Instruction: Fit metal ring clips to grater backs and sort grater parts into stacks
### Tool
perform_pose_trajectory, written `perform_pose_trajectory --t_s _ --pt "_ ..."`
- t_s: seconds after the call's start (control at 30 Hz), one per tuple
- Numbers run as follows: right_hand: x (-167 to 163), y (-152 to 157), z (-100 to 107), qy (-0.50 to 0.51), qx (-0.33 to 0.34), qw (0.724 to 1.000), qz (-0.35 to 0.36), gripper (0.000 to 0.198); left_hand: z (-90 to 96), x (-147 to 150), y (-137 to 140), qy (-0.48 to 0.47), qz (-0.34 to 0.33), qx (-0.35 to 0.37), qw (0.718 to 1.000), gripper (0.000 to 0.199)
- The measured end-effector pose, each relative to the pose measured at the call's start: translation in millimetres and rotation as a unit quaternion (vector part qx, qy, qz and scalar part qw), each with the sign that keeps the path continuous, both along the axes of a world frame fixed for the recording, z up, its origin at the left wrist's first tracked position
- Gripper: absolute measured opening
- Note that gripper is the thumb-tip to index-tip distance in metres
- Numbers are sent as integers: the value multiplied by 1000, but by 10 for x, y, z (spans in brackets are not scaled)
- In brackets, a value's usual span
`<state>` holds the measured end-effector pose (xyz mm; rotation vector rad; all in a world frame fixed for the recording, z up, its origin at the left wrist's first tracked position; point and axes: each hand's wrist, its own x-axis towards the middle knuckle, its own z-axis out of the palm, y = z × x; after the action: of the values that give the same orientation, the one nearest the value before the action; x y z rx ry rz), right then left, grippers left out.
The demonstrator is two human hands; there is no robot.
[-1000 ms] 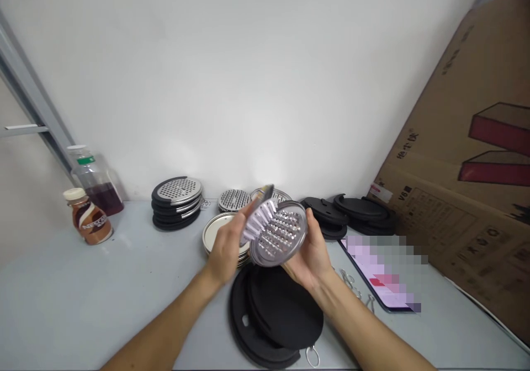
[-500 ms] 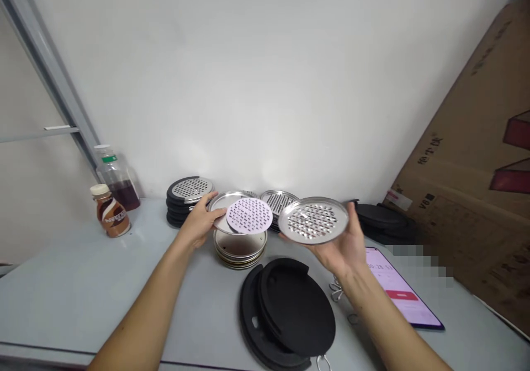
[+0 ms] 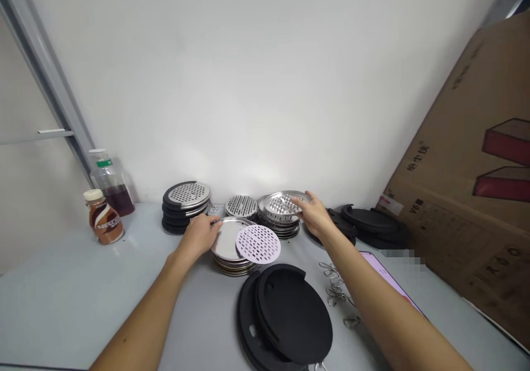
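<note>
At the back of the table, my right hand (image 3: 315, 215) grips the rim of a round metal grater plate (image 3: 281, 203) with raised teeth, over a stack of similar plates (image 3: 285, 232). My left hand (image 3: 200, 235) is closed on the edge of a plain round metal plate (image 3: 227, 238), which sits on or just above a short stack of metal discs (image 3: 234, 270). A lilac disc with slots (image 3: 258, 244) overlaps that plate and juts out past its right side. My left thumb is hidden.
Black round holders (image 3: 293, 313) lie in front, more (image 3: 372, 222) at back right. Metal rings (image 3: 337, 291) and a tablet (image 3: 385, 274) are beside my right forearm. A stack of black-rimmed graters (image 3: 186, 208), two bottles (image 3: 105, 216) and a large carton (image 3: 464, 194) surround the area.
My right hand has carried the grater plate back and left, onto or just over the grater stack. My left hand has lowered the plain plate with the lilac disc towards the short stack.
</note>
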<state>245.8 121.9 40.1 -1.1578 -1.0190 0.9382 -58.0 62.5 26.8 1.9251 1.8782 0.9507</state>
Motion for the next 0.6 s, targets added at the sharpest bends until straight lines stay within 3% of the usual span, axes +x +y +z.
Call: perform_pose_trajectory --t_s 0.2,0.3,0.4,0.47,0.6 --pt "76 -84 -76 -183 49 981 -51 69 -108 49 45 32 -21 0 999 29" --pt "64 -349 -123 -302 95 947 -57 54 -149 76 59 39 -4 8 999 29" --pt "10 -598 -201 -400 71 914 3 34 -154 111 46 42 4 23 999 31" --pt "-36 -692 -252 -370 22 926 74 31 -122 157 13 43 3 40 998 33" --pt "-113 -740 -285 -183 -40 968 165 38 27 324 -140 55 -16 99 993 39"
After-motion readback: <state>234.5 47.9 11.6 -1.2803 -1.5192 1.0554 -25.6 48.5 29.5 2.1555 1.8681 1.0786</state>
